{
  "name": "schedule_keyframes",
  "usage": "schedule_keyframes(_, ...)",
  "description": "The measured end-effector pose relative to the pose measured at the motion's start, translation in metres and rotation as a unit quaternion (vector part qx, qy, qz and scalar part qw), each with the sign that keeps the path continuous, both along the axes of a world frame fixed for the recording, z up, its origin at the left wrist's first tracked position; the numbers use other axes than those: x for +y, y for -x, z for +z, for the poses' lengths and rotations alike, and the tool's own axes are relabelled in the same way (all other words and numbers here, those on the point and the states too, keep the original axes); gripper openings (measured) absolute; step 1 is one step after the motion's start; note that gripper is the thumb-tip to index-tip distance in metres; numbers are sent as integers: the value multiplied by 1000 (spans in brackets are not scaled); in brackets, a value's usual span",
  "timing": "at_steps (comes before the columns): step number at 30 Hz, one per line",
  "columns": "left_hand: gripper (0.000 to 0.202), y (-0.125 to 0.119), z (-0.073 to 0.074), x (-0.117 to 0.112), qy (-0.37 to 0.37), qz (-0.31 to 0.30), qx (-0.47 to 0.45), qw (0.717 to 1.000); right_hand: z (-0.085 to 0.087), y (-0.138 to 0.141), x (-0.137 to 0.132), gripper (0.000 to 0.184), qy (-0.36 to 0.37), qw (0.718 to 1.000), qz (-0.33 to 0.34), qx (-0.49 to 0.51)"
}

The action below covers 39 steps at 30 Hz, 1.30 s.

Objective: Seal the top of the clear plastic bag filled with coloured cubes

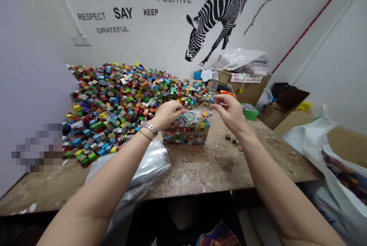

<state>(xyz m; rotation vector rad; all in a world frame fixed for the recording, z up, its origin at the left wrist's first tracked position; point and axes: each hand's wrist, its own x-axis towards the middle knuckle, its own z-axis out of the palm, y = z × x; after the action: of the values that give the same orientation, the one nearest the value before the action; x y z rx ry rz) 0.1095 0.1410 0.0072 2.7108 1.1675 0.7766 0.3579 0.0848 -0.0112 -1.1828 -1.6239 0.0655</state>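
**Head view: both hands at the mouth of a bagged block of small cubes**

Head camera entry. We see a clear plastic bag (191, 118) standing near the middle of the counter (200, 169), filled with small coloured cubes packed into a neat rectangular block (186, 136). Our left hand (168, 113) is closed, fingers pinching the bag film at its upper left edge. Our right hand (229, 111) is at the upper right, thumb and forefinger pinched on the film, the other fingers loosely spread.

Handling judgement: the film looks thin, soft and slippery, so it should crumple and offer no support. The packed block looks dense and likely heavy for its size, and may fall apart if tilted. Best hold is probably under the base or on two opposite sides, not by the film alone.

Around it: a large heap of loose cubes (120, 100) lies behind and to the left, a stack of empty clear bags (149, 165) lies just beside the left forearm, a wristwatch (149, 128) sits on the left wrist, and cardboard boxes (246, 85) stand at the far right.
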Motion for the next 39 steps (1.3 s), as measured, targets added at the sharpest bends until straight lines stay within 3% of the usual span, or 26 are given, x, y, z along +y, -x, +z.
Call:
schedule_keyframes(2, 25, 0, 1, 0, 1, 1, 7, 1000, 13, -1, -9, 18, -21, 992, 6, -122)
schedule_keyframes(5, 26, 1, 1, 0, -1, -1, 13, 1000, 28, 0, -19, 19, -36, 964, 4, -264)
schedule_keyframes(12, 25, 1, -2, 2, 4, -15, -4, 1000, 43, -2, -22, 27, 23, 906, -72, -416)
schedule_keyframes(18, 28, 1, -4, 5, 1, -15, 0, 1000, 51, 4, -19, 24, 89, 878, -120, -454)
schedule_keyframes(32, 27, 1, -3, 2, -3, -8, 6, 1000, 60, 18, -17, 32, 138, 863, -126, -470)
schedule_keyframes(39, 29, 2, -5, 4, -3, -16, 1, 1000, 63, 13, -12, 11, 175, 837, -120, -505)
